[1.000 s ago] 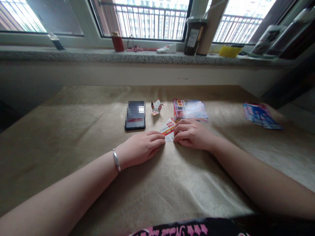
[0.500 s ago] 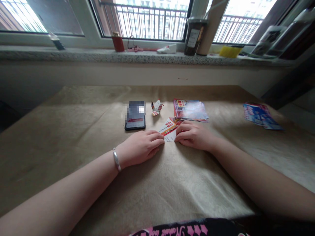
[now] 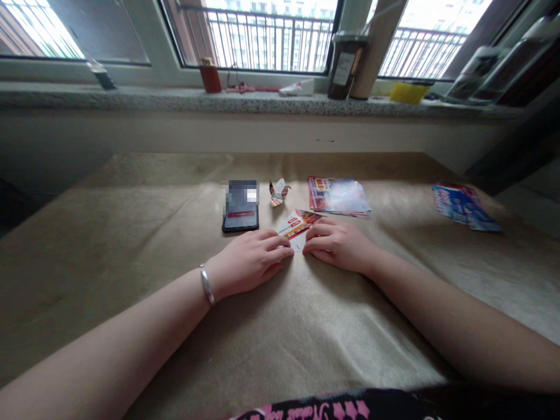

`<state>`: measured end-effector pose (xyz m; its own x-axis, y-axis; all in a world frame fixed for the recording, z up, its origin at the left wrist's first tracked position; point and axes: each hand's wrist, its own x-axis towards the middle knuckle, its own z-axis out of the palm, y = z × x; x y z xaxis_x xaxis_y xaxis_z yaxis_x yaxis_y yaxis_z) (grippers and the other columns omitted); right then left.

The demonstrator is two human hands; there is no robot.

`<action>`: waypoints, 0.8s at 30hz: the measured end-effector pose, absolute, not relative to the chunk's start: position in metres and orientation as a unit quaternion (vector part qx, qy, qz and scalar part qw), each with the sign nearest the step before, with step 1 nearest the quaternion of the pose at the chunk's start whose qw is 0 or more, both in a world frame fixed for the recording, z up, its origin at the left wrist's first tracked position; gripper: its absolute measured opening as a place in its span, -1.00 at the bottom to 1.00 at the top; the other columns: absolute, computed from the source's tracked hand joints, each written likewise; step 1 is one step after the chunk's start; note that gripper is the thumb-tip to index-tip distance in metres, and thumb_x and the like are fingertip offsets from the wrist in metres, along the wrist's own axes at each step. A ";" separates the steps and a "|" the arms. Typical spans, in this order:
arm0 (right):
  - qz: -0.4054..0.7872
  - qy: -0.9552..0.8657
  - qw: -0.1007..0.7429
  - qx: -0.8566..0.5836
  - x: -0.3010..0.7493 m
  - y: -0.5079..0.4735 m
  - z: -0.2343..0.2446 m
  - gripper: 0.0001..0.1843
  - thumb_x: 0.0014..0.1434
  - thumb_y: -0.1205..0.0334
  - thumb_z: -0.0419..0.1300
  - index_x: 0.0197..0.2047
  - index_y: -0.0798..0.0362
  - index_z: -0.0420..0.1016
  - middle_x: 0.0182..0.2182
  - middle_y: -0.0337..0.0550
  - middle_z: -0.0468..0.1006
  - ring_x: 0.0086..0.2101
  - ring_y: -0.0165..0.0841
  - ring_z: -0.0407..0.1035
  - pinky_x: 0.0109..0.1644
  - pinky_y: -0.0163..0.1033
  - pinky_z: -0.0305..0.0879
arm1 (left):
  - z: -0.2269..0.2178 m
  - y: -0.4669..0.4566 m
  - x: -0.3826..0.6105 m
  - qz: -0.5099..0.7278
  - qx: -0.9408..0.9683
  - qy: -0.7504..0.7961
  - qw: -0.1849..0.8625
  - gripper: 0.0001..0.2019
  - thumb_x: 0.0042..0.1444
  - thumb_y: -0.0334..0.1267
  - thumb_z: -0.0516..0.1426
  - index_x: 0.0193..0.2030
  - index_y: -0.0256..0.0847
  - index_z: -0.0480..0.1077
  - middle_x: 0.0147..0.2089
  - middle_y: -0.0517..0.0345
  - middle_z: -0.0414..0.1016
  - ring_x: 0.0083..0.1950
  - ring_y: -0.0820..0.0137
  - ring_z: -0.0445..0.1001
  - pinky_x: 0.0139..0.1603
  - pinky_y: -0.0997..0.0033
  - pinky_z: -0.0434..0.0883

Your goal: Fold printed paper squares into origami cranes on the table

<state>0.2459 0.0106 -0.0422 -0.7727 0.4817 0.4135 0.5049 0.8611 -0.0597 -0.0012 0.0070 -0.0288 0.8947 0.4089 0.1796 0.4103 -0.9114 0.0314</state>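
A piece of folded printed paper (image 3: 294, 224), white with red and orange print, lies on the table between my hands. My left hand (image 3: 254, 259), with a silver bangle at the wrist, is closed on its left edge, thumb near the bottom corner. On the other side my right hand (image 3: 338, 245) grips the right edge with bent fingers. The fingertips of both hands are a small gap apart at the paper's lower end and cover parts of it. Just beyond the paper stands a small folded paper crane (image 3: 278, 192).
A phone (image 3: 240, 210) with a lit screen lies behind my left hand. A stack of printed flyers (image 3: 339, 195) is behind my right hand, and blue flyers (image 3: 466, 207) lie far right. Jars and small items line the stone windowsill (image 3: 262, 104).
My right hand has shifted slightly left along the paper, narrowing the gap to my left hand. The left hand has barely moved.
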 end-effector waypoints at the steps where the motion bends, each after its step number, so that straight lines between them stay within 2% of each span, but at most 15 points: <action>1: -0.031 -0.942 0.209 -0.262 0.246 0.011 -0.042 -0.78 0.23 0.27 0.06 -0.30 -0.01 0.55 -0.30 -0.16 0.54 -0.24 -0.32 0.33 -0.13 -0.20 0.29 | -0.028 0.007 -0.001 -0.092 -0.973 -0.212 0.002 -0.71 0.23 -0.31 -0.01 0.07 -0.18 0.34 0.06 0.06 0.40 0.07 0.26 0.31 0.10 0.20 0.34; 10: -0.036 -0.944 0.185 -0.271 0.251 0.009 -0.037 -0.76 0.21 0.29 0.05 -0.33 -0.01 0.56 -0.30 -0.16 0.55 -0.25 -0.33 0.38 -0.15 -0.23 0.32 | -0.027 0.006 -0.001 -0.097 -0.971 -0.219 -0.007 -0.70 0.20 -0.34 0.02 0.06 -0.17 0.35 0.06 0.04 0.41 0.05 0.27 0.33 0.07 0.21 0.37; 24: -0.028 -0.943 0.140 -0.299 0.258 0.006 -0.031 -0.76 0.19 0.31 0.06 -0.29 -0.03 0.57 -0.24 -0.18 0.57 -0.22 -0.36 0.42 -0.14 -0.26 0.31 | -0.028 0.007 -0.001 -0.098 -0.972 -0.214 -0.007 -0.70 0.20 -0.33 0.02 0.06 -0.18 0.34 0.05 0.04 0.41 0.05 0.28 0.34 0.06 0.22 0.38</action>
<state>0.2576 0.0060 -0.0307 -0.7813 0.5572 0.2812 0.5728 0.8191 -0.0315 -0.0014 0.0071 -0.0280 0.8888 0.4179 0.1881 0.4154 -0.9080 0.0549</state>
